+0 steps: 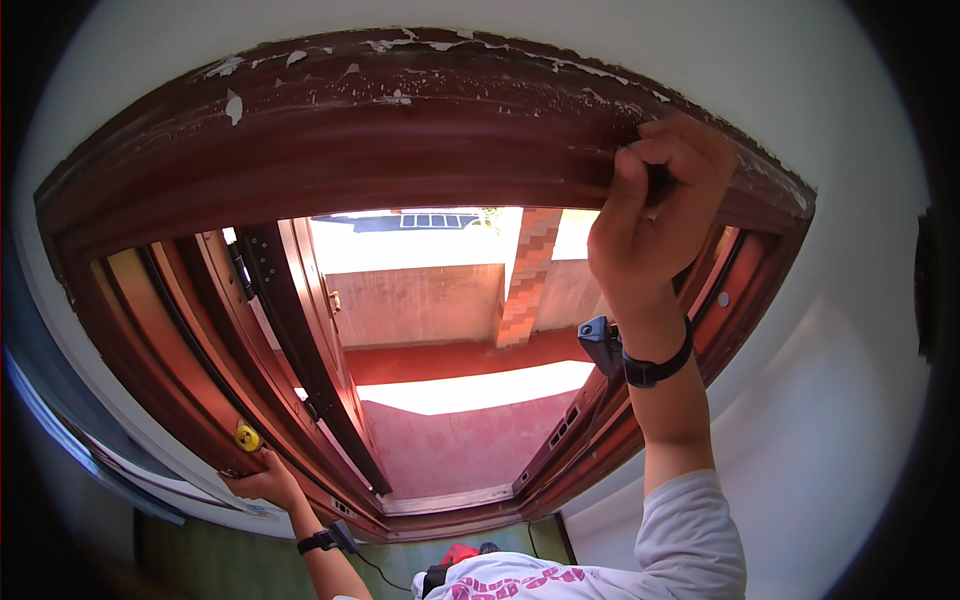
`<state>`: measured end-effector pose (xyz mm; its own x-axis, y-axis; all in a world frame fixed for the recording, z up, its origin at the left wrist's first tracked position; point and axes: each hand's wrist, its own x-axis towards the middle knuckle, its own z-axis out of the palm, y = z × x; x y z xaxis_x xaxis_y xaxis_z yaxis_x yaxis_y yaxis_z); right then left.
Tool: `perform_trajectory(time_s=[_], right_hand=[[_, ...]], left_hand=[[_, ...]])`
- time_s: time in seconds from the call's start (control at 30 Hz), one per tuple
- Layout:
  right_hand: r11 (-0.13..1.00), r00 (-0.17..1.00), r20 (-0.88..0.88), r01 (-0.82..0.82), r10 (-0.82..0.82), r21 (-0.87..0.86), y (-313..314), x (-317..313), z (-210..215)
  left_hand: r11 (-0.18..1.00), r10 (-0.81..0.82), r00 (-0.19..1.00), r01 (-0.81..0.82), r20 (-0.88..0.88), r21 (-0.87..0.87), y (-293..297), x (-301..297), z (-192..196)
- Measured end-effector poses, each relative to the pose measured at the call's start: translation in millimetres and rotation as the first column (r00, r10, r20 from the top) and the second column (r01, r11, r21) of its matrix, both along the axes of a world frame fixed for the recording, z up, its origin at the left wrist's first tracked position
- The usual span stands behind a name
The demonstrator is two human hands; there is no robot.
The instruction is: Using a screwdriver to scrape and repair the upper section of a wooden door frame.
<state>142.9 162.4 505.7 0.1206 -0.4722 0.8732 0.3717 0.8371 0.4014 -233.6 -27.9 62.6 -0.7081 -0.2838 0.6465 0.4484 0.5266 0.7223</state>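
My right hand point(665, 195) is raised against the dark red-brown head of a door frame point(400, 140), near its right end. Its thumb and fingers are curled together in a pinch, and whatever may be between them is hidden. Flaky white patches mark the frame's upper edge. Low on the left side, my left hand point(265, 482) is at the frame's upright point(170, 370). At its thumb is a small round yellow thing with a dark middle, which looks like a tape measure point(247, 437); the hand appears closed on it, though the grip is partly hidden.
An open door leaf point(310, 340) with hinges and a handle stands left of the opening. Outside are a reddish floor point(450, 440), a low wall point(420, 300) and a brick pillar point(528, 270). White wall point(830, 330) borders the right. Below is a green floor point(200, 550).
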Motion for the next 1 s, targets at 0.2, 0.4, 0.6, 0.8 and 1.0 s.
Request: perform_trajectory(time_s=[0.2,0.4,0.6,0.8,1.0], right_hand=[[0.955,0.956,0.070,0.277,-0.286,0.110,-3.9,4.3,-1.3],[0.961,0.965,-0.016,0.264,-0.263,0.079,-2.5,-4.7,-2.1],[0.999,0.999,-0.033,0.043,-0.043,0.000,3.5,-0.1,0.7],[0.970,0.967,0.076,0.242,-0.241,0.001,-13.0,3.1,-0.7],[0.955,0.951,0.090,0.295,-0.296,0.023,-10.0,6.6,1.9]], left_hand=[[0.999,0.019,1.000,-0.020,-0.011,-0.026,-2.9,-4.4,-6.9],[1.000,0.002,1.000,-0.002,-0.011,0.001,1.7,-2.8,-6.9],[1.000,0.008,0.999,-0.008,-0.033,0.016,0.8,-6.0,-8.1],[1.000,0.003,1.000,-0.003,0.002,-0.013,-0.9,1.8,0.5],[1.000,-0.003,1.000,0.003,-0.016,-0.024,-2.9,0.3,-2.2]])
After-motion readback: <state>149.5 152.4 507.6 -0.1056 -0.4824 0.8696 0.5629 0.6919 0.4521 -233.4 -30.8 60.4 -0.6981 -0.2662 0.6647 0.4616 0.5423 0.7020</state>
